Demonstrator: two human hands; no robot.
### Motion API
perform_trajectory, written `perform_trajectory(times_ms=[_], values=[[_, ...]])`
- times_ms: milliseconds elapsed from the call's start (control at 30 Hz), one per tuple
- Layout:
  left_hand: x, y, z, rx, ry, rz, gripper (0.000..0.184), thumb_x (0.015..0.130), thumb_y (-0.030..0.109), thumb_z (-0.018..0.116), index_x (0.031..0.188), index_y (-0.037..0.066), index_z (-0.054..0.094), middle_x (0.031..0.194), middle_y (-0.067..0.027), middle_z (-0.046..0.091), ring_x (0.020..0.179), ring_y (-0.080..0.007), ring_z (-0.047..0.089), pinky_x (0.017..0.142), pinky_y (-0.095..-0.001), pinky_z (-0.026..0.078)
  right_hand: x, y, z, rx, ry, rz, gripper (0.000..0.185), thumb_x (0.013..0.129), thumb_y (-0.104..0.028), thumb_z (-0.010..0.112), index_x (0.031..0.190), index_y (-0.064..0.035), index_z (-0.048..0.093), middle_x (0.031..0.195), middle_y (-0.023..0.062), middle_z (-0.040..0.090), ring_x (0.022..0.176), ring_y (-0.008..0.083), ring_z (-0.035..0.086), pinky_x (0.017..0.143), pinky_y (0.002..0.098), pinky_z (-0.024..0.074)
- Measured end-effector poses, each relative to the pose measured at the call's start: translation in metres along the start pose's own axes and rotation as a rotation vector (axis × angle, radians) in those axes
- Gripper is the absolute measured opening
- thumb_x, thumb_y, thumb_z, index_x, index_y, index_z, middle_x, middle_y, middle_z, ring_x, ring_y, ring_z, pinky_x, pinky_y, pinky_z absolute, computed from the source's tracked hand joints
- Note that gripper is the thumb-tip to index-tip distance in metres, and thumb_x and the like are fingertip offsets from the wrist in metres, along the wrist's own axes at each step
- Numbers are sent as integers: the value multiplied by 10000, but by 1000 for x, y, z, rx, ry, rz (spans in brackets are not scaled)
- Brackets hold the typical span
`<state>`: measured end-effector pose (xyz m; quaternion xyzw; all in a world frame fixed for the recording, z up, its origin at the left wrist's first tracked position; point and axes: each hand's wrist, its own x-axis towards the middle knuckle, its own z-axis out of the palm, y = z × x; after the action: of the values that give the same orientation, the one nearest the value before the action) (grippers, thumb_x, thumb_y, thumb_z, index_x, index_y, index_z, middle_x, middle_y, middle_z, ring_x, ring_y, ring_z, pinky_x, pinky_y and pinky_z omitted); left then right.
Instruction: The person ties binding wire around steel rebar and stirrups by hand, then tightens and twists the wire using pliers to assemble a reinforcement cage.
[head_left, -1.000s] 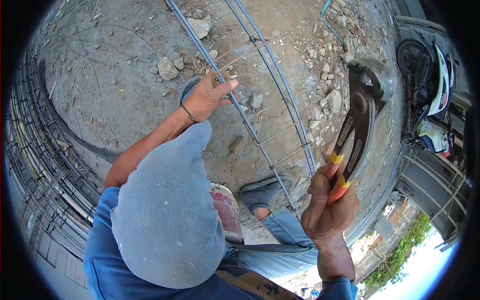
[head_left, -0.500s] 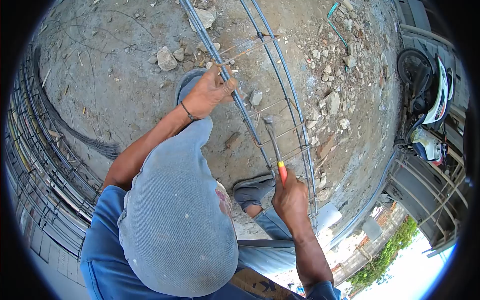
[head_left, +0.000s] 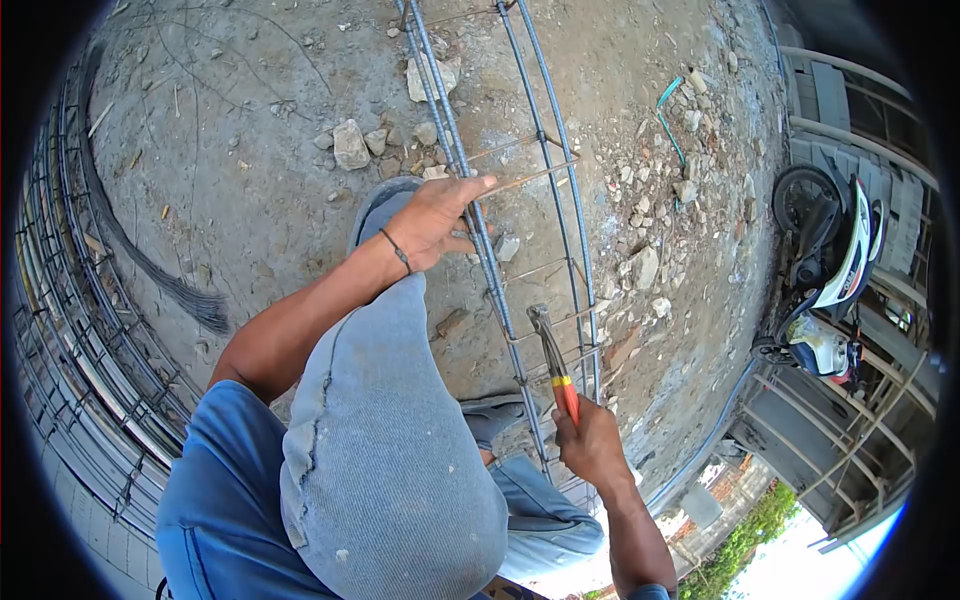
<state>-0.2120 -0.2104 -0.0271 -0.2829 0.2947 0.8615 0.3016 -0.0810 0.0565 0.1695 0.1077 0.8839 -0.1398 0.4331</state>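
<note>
A long rebar cage (head_left: 572, 215) with rusty cross ties runs from the top down past the knees. My left hand (head_left: 435, 222) wraps round its left bars near a cross tie, with a dark band on the wrist. In my right hand (head_left: 592, 445) are the red and yellow handles of a dark-jawed pincer tool (head_left: 552, 355), its head raised near the lower ties of the cage. Whether the jaws touch a bar is unclear. A denim-blue cap (head_left: 390, 460) hides part of the lower view.
Stacked rebar cages (head_left: 75, 330) and a bundle of thin wire (head_left: 190, 300) lie at the left. Rubble (head_left: 645, 270) is scattered to the right of the cage. A motorcycle (head_left: 850, 250) stands at the far right. A shoe (head_left: 490, 418) shows below.
The pincer tool has come down and left from near the camera to the cage. My left hand has shifted slightly and its fingers lie further across the bars. The cage has shifted in view.
</note>
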Motion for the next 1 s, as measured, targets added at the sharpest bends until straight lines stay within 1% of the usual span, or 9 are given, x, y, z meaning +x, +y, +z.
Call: perform_trajectory(times_ms=[67,167,300,400,600,700,767,900,1000], values=[[3,-3,-3,31,-18,48,480,904,451,701,1109,42,556,953,-90,567,917,-275,623,860,-591,528,-1,-37,-40,-19,31,-55,197,934,-139,617,973,54,608,707,278,614,675,477,625,583,479,484],[11,-13,-11,83,-11,88,500,902,442,709,1114,22,541,941,-91,561,899,-258,620,817,-563,560,3,-116,-94,19,385,-330,195,967,-102,587,1096,43,598,612,138,571,511,250,611,491,356,453],[5,-8,-7,123,11,106,550,903,445,705,1156,-3,509,1005,-127,554,907,-251,617,787,-536,582,59,-160,-111,13,728,-658,221,1003,-173,561,962,41,599,628,94,592,508,178,562,490,304,435],[1,-10,-5,267,9,121,582,904,430,706,1199,-24,492,1070,-146,550,950,-249,615,807,-519,586,108,-127,-123,-656,114,-403,230,901,-140,633,827,73,589,718,317,563,698,503,567,671,509,456],[9,-11,-14,371,-68,175,690,867,458,739,1253,-53,483,1111,-154,551,1039,-257,603,775,-448,602,75,-163,-120,-375,393,-372,171,899,-117,624,845,42,595,686,298,607,707,494,613,671,557,477],[-3,-9,-2,368,14,271,582,879,430,744,1049,-71,501,882,-134,583,741,-167,631,596,-339,560,92,-124,-114,-465,357,-348,147,901,-106,620,890,37,589,687,296,608,702,503,606,668,565,472],[-2,-7,-9,379,-17,204,646,872,454,737,1189,-51,491,1053,-137,551,999,-240,605,745,-424,617,96,-119,-113,-486,208,-312,164,902,-111,613,910,50,582,695,302,611,704,505,607,678,565,477],[6,-9,-11,409,-41,201,644,865,461,740,1167,-51,493,1057,-139,541,1024,-244,597,752,-428,611,88,-108,-87,-279,341,-217,199,896,-117,614,876,80,590,728,315,622,738,501,629,741,553,494],[7,-11,-11,440,-3,234,748,859,442,745,1337,-44,435,1197,-160,546,1118,-280,570,766,-489,594,104,-86,-91,-325,262,-279,223,894,-131,633,956,80,601,748,330,628,764,503,643,754,543,503]])
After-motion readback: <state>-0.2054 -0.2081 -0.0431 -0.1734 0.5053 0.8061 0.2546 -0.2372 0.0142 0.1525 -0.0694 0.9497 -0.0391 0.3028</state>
